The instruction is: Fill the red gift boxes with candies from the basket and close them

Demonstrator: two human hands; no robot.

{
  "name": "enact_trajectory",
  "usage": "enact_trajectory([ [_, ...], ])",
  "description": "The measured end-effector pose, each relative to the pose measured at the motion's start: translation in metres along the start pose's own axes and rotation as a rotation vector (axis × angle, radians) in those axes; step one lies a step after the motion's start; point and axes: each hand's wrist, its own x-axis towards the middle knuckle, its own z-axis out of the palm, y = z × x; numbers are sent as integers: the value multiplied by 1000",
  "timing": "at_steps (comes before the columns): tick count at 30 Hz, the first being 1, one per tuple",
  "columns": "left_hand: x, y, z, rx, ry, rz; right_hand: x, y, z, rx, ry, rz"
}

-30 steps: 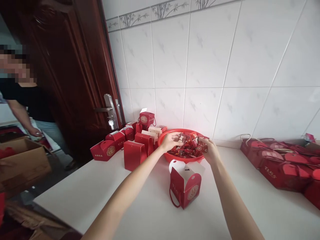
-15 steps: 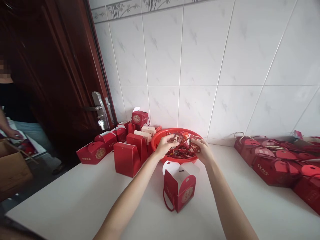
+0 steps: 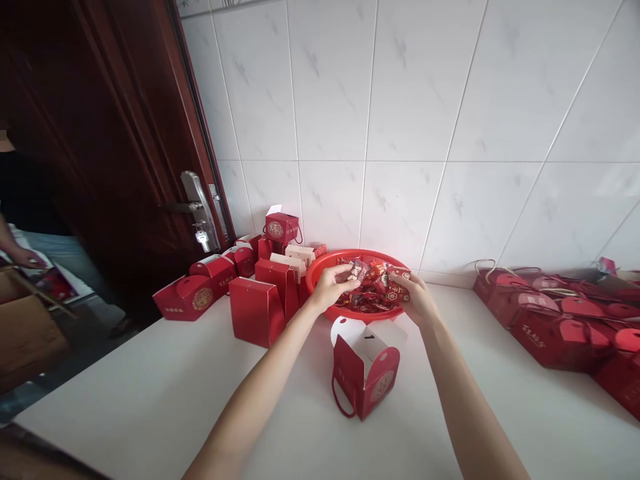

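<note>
Over a red plastic basket [image 3: 320, 259] of wrapped sweets, my left hand [image 3: 331, 288] pinches a small dark red packet [image 3: 358, 271] between thumb and fingers. On the right side of the basket, my right hand [image 3: 417, 297] holds a red patterned packet [image 3: 399, 287]. More red sweets [image 3: 370, 299] lie in the basket below both hands. Nearer to me, between my forearms, a red gift box [image 3: 367, 373] with a white inside stands on the white table [image 3: 300, 427], its top flaps up and its cord handle hanging at the left.
Red boxes [image 3: 255, 310] stand left of the basket, one stacked on others. Many closed red boxes [image 3: 555, 333] are grouped at the right. A tiled wall [image 3: 330, 133] rises behind. A person [image 3: 35, 200] is at the far left beside a dark door [image 3: 110, 133] and a cardboard box [image 3: 30, 327].
The camera view has tilted down and shifted slightly. My hands remain over the basket, and the packets in them show more clearly, drawn slightly up from the heap.
</note>
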Motion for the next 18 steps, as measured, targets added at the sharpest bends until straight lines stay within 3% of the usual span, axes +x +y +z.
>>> enact_trajectory([
  [7, 5, -5, -9, 198, 149, 354, -3, -3, 3, -2, -23, 6],
  [18, -2, 3, -1, 234, 87, 240, -5, -1, 7, -23, -71, 19],
])
